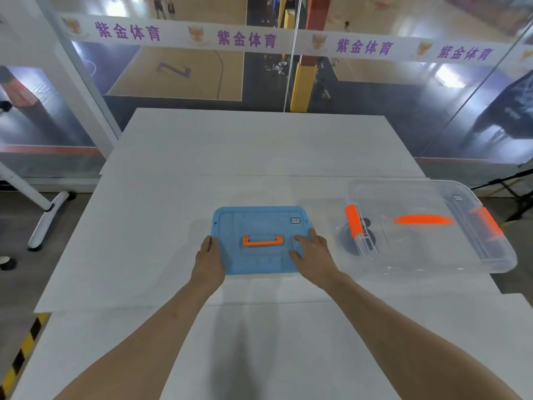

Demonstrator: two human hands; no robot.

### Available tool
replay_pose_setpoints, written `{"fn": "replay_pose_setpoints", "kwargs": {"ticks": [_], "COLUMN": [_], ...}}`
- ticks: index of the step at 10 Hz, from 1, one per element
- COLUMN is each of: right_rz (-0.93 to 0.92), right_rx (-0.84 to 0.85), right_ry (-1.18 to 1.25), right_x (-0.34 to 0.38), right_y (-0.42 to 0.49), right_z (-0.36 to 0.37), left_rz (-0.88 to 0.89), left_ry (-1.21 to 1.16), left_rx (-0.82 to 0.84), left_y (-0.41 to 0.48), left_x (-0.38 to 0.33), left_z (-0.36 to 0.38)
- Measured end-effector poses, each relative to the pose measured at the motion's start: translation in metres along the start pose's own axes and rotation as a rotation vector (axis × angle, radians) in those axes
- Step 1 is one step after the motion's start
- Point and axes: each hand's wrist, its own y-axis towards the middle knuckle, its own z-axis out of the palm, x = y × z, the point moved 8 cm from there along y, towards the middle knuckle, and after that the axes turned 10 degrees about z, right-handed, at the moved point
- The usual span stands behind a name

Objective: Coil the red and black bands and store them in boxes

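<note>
The left hand [209,259] grips the 9 o'clock edge of the blue box [259,226], thumb over the rim and its other fingers hidden. The right hand [313,255] lies on the lid near 3 o'clock with its fingers flat and spread. The white table [161,197] is bare from 9 to 12 o'clock. At 3 o'clock, apart, the clear box [432,255] reaches the table's right edge. A dark coiled band [349,241] shows blurred inside the clear box's left end.

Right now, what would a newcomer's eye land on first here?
The blue box with its orange handle, mid-table, left hand at its left edge and right hand on its lid. To its right, a clear box with bright orange latches and something dark inside.
</note>
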Motion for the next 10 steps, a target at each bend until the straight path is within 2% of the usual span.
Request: {"fn": "replay_pose_setpoints", "kwargs": {"ticks": [2, 6, 8, 10], "right_rz": [-0.016, 0.033, -0.041, -0.066], "right_rx": [0.034, 0.079, -0.047, -0.082], "right_ry": [-0.070, -0.219, -0.283, -0.318], "right_x": [-0.004, 0.008, 0.032, 0.042], "right_y": [0.000, -0.010, -0.053, -0.118], "right_z": [0.003, -0.006, -0.034, -0.039], "left_rz": [-0.021, -0.071, 0.050, 0.186], "left_ry": [0.150, 0.355, 0.369, 0.442], "left_rx": [0.181, 0.332, 0.264, 0.214], "left_y": [0.004, 0.001, -0.027, -0.083], "left_x": [0.006, -0.002, -0.045, -0.078], "left_z": [0.006, 0.003, -0.020, -0.037]}}
